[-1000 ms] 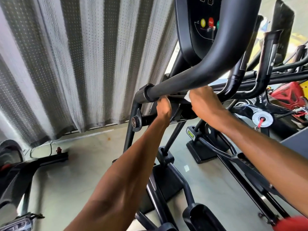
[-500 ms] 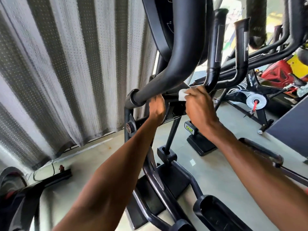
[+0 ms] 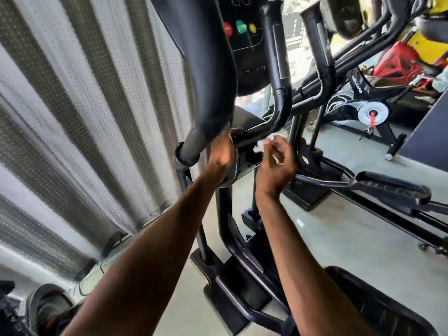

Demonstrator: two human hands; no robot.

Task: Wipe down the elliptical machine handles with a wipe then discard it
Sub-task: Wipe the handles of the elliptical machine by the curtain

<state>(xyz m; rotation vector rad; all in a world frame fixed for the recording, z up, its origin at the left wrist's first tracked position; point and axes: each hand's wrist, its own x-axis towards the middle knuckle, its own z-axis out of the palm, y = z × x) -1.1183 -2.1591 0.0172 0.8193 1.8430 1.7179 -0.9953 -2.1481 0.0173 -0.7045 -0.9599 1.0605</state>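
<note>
Wipe: a small white crumpled wipe (image 3: 261, 144), wadded rather than flat, with ragged edges; motion blur hides its finer texture.
Wipe position: at the tips of the right hand, just under the lower bend of the inner handle (image 3: 278, 69). Blur hides whether it touches the bar.
Right hand: the right hand (image 3: 276, 163) pinches the wipe between thumb and fingertips, its other fingers curled, palm side turned partly to the camera.
Left hand: the left hand (image 3: 221, 155) reaches up against the frame beneath the thick handle (image 3: 208, 88), back to the camera. Its fingers are hidden and blurred, so I cannot tell whether it is grasping.
Elliptical machine: black elliptical machine (image 3: 225, 214), the thick handle matte and curved, the inner handle slimmer with a glossy strip along its upright.
Console: the console (image 3: 244, 47) sits between the two handles and has red, green and yellow buttons.
Pedal: a black pedal (image 3: 388, 187) lies to the right, below the hands.
Surroundings: grey perforated curtain (image 3: 84, 117) on the left, pale floor (image 3: 339, 238) below, an exercise bike (image 3: 371, 112) beyond on the right.
</note>
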